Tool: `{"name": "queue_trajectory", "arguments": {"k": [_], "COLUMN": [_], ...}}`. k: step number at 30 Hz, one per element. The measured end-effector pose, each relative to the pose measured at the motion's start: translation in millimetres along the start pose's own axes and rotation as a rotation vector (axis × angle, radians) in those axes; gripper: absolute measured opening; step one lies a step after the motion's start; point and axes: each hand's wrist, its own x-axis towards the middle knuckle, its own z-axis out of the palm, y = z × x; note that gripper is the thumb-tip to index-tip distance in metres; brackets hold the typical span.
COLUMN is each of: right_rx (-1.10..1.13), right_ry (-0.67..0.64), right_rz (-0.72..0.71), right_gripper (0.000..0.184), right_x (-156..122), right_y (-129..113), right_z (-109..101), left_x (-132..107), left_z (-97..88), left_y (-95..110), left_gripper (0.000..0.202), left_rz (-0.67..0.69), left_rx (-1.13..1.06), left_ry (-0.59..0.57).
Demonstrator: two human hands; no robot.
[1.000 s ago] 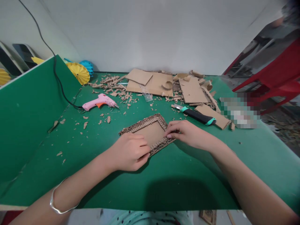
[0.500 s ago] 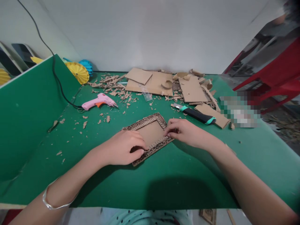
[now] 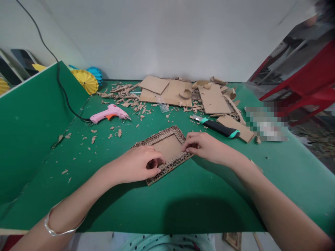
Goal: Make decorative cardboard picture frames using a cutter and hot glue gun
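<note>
A flat rectangular cardboard frame (image 3: 167, 144) with corrugated strips along its edges lies on the green table (image 3: 199, 195). My left hand (image 3: 138, 164) rests on the frame's near left corner, fingers curled and pinching its edge. My right hand (image 3: 206, 146) presses on the frame's right edge, fingertips pinched together on the strip there. Both forearms reach in from the near edge; a silver bangle (image 3: 56, 223) circles my left wrist.
A pink glue gun (image 3: 110, 113) with a black cord lies to the left. A black and teal utility knife (image 3: 217, 127) lies behind my right hand. Cardboard sheets (image 3: 180, 92) and several scraps litter the back. Green side panel (image 3: 28, 122) at left, paper fans (image 3: 87, 80), red chair (image 3: 311, 83).
My left hand has slid left and back along the frame's near edge, uncovering the near corner, and its fingers have curled into a pinch. My right hand has barely moved.
</note>
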Motion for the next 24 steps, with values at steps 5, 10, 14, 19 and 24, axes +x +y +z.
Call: {"name": "queue_trajectory", "arguments": {"k": [5,10,14,19,24], "right_rx": [0.002,0.001,-0.010,-0.005,0.052], "right_ry": [-0.004,0.004,0.004,-0.001,-0.016], "right_rz": [0.004,-0.008,-0.010,-0.009,-0.010], "right_gripper": [0.024,0.023,0.022,0.023,0.023], "right_x": [-0.1,0.4,0.4,0.0,-1.4], "right_y": [0.5,1.7,1.2,0.6,2.5], "right_z": [-0.1,0.4,0.4,0.5,-1.3], "left_x": [-0.2,-0.1,0.2,0.5,0.4], "left_z": [1.3,2.6,3.6,5.8,7.3], "left_y": [1.7,1.2,0.4,0.6,1.1], "left_gripper": [0.020,0.022,0.022,0.022,0.023], "left_rz": [-0.001,-0.011,0.004,-0.014,-0.017], "left_rx": [-0.006,0.005,0.020,0.034,0.034], "left_ry": [0.015,0.002,0.002,-0.009,0.019]}}
